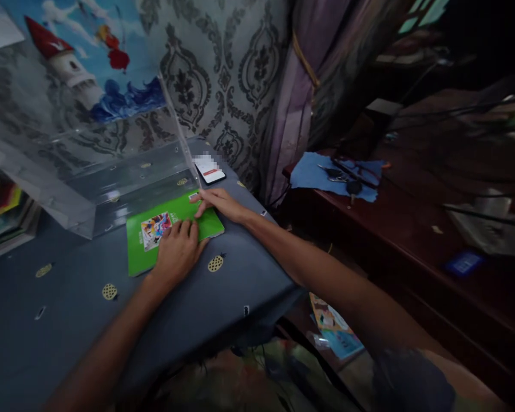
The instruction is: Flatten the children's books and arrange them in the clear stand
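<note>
A green book [135, 246] with a colourful cartoon picture on its cover lies closed on a grey-blue cloth printed with pineapples. My left hand [178, 249] rests flat across the lower middle of the cover, fingers stretched out. At the upper right corner of the same book is my right hand [217, 203], thumb and fingers apart and touching the cover near a small white label. Just behind the book stands a clear plastic rack [90, 220]. A phone [210, 170] with a lit screen lies beyond my right hand.
Stacked books [8, 217] stand at the left. To the right is a dark red wooden table [395, 246] bearing a blue cloth [311, 171] with keys and glasses. Colourful booklets [337, 329] lie lower down, past the cloth-covered table's edge. A purple curtain [292, 114] hangs behind.
</note>
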`<state>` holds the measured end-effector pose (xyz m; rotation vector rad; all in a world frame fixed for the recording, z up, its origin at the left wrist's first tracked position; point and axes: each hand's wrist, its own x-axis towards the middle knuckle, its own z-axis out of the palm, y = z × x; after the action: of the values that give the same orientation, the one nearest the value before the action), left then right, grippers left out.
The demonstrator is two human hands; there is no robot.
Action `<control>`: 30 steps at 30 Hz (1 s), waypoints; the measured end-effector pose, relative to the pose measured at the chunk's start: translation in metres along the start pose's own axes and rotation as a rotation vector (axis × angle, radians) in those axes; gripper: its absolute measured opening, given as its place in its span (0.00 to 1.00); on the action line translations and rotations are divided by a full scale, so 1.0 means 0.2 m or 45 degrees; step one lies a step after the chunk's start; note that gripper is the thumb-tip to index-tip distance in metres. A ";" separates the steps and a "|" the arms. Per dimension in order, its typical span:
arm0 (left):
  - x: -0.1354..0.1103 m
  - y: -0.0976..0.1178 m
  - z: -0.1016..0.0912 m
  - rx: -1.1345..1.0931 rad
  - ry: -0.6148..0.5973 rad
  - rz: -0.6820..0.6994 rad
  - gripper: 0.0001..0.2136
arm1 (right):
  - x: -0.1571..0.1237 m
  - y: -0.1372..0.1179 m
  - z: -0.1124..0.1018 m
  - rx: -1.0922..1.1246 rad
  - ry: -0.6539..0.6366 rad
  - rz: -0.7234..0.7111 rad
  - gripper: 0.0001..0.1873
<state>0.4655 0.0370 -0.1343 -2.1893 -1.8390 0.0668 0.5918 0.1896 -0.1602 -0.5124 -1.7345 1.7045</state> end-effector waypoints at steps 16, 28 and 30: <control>0.03 -0.01 -0.05 -0.032 -0.100 -0.060 0.23 | -0.02 -0.04 0.00 0.033 -0.022 0.050 0.24; 0.01 0.00 0.00 0.053 -0.058 0.023 0.25 | 0.01 0.02 0.00 -0.008 -0.006 -0.079 0.30; 0.02 0.00 0.00 0.080 -0.068 0.041 0.24 | 0.01 0.02 0.00 -0.008 -0.013 -0.083 0.30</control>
<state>0.4655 0.0400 -0.1332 -2.1947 -1.8044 0.1891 0.5899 0.1908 -0.1643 -0.4461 -1.7455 1.6589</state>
